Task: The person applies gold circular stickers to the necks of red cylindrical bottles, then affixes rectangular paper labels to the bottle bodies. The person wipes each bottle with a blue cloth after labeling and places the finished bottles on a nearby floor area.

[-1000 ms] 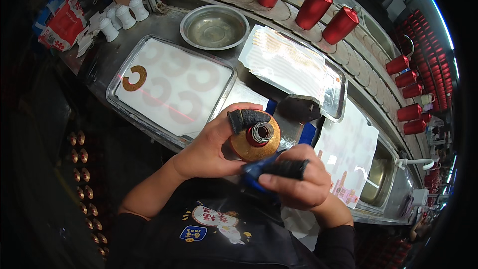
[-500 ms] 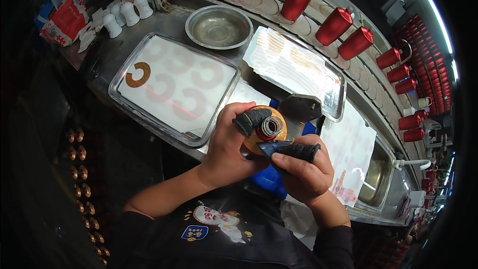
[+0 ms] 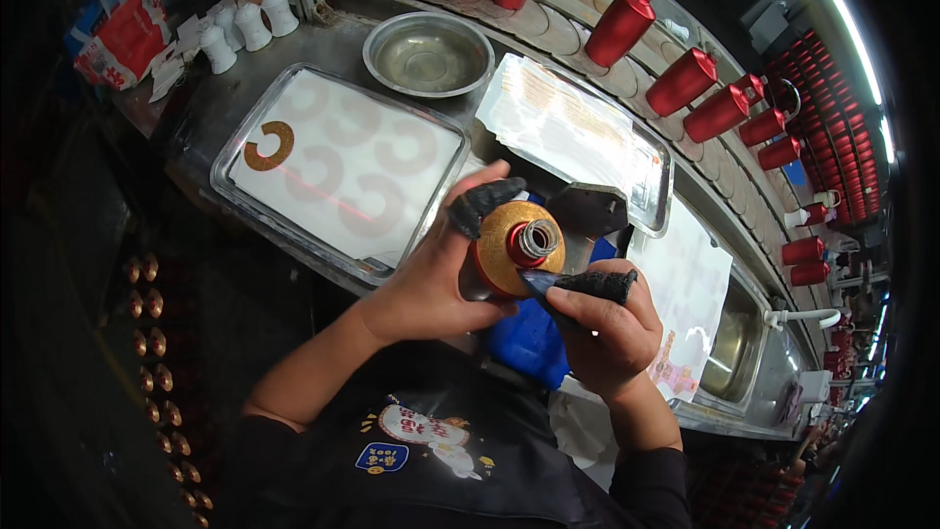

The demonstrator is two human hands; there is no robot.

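The left hand (image 3: 431,279) is clamped around one gold glittered bottle (image 3: 504,250), its red neck and grey mouth turned toward the camera; a dark cot covers the left thumb tip (image 3: 482,206) pressing on the bottle's upper edge. The right hand (image 3: 612,328) pinches a thin dark blade (image 3: 540,281) between closed fingers, a matching dark cot on its forefinger (image 3: 599,284), the blade tip touching the bottle's lower shoulder. Beyond the fingertips lie two clear trays: the nearer tray (image 3: 235,201) holds one gold C-shaped piece (image 3: 269,145), the farther tray (image 3: 658,198) a printed sheet. One steel bowl (image 3: 428,57) sits past them, three white bottles (image 3: 238,27) to its left, and many red bottles (image 3: 619,27) line the racks behind. Half a second ago the bottle sat lower and the right fingers lay across its face; now they work at its rim. The blue object (image 3: 529,338) under the wrists is mostly hidden.
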